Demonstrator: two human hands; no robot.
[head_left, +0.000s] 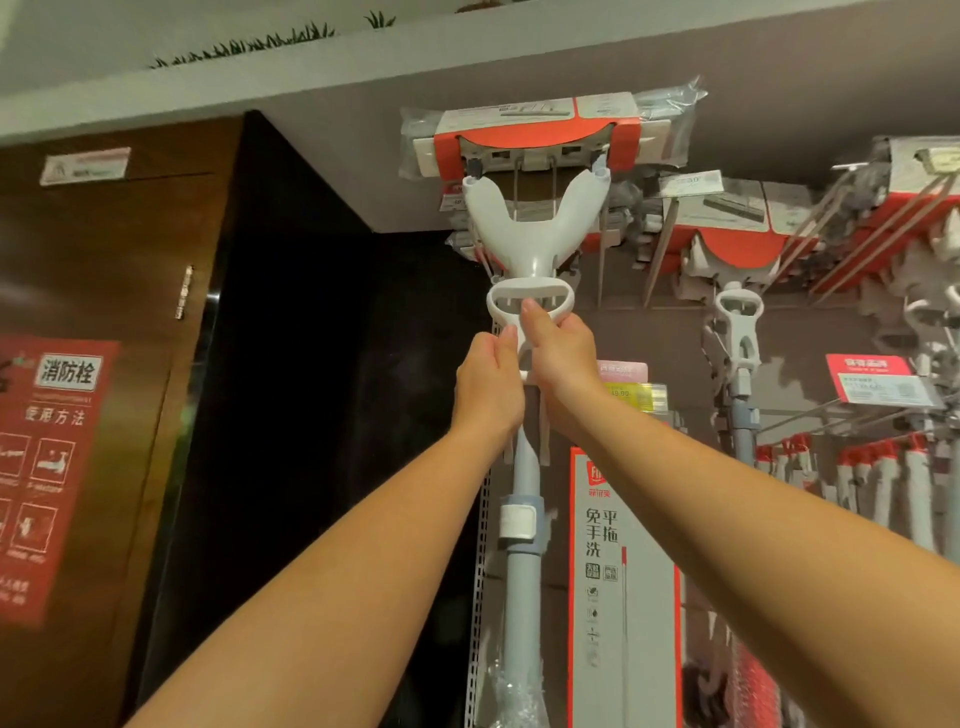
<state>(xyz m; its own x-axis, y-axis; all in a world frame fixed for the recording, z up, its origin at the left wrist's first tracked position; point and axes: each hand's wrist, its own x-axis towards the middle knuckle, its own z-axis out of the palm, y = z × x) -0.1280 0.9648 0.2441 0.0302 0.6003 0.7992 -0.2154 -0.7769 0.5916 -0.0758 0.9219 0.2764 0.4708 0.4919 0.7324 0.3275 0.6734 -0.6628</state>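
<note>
White mop (530, 244), neck clasped between left grip (488, 382), right grip (563, 364)

Both hands grip a hanging sponge mop (530, 244) just below its white loop: left hand (488, 382), right hand (561, 358). Its wrapped head sits far up. More mops (737, 322) hang right.

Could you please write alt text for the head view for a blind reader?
Left hand and right hand grip the white pull handle of a sponge mop hanging head-up on a shop rack. More mops hang on its right, a red poster far left.
</note>
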